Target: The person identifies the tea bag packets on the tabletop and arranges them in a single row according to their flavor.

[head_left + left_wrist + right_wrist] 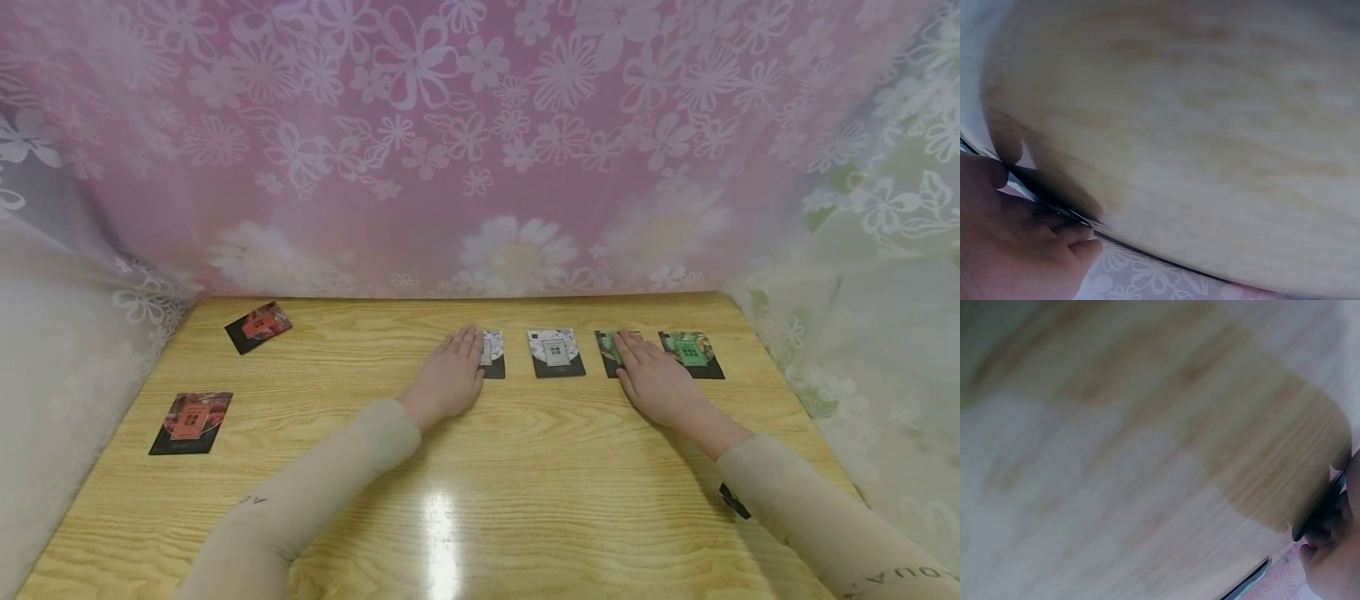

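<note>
My left hand lies on a flat black-and-white printed packet, its fingers straight and covering the packet's left part. To the right, my right hand rests with extended fingers on a green-and-black packet, hiding much of it. Between the hands lies a second white packet. Just beyond the right hand is another green packet, one corner overlapped by the hand. In the left wrist view, the hand is at a dark packet edge; the right wrist view shows fingers against a dark packet.
Two red-and-black packets lie at the left of the wooden table: one tilted near the back, one closer. A pink flowered curtain hangs along the back edge, with pale cloth at the sides.
</note>
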### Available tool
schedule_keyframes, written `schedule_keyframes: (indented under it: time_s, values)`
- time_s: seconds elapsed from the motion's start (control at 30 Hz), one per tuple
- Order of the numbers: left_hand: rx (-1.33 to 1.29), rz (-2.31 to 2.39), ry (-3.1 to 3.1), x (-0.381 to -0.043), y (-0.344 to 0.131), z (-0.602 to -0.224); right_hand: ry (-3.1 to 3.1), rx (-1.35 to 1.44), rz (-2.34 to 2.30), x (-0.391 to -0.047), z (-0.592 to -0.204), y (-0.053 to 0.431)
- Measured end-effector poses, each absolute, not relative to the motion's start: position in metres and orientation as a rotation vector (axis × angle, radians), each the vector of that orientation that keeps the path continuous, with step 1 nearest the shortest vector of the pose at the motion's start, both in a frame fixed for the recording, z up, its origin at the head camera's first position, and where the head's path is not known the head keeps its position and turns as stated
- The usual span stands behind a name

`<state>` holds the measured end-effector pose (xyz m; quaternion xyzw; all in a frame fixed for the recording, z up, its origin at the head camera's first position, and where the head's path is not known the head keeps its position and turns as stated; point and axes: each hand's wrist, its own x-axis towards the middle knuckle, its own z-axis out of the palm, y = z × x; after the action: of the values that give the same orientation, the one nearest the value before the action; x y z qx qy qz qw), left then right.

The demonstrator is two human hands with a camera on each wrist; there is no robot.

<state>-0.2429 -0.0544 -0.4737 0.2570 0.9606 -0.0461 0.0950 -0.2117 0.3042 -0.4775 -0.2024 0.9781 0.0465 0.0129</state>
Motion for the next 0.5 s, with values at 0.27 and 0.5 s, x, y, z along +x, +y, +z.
schedule_keyframes:
  time_s: [0.27,0.5]
  values:
    - [0.767,-0.167,2.859,-0.2441,-0.051,-0.4761,3.048,-0.63,0.139,-0.2117,-0.4784,0.3047]
    - [0.759,-0.174,2.846,-0.2423,-0.0509,-0.473,3.05,-0.632,0.142,-0.2125,-0.479,0.3054]
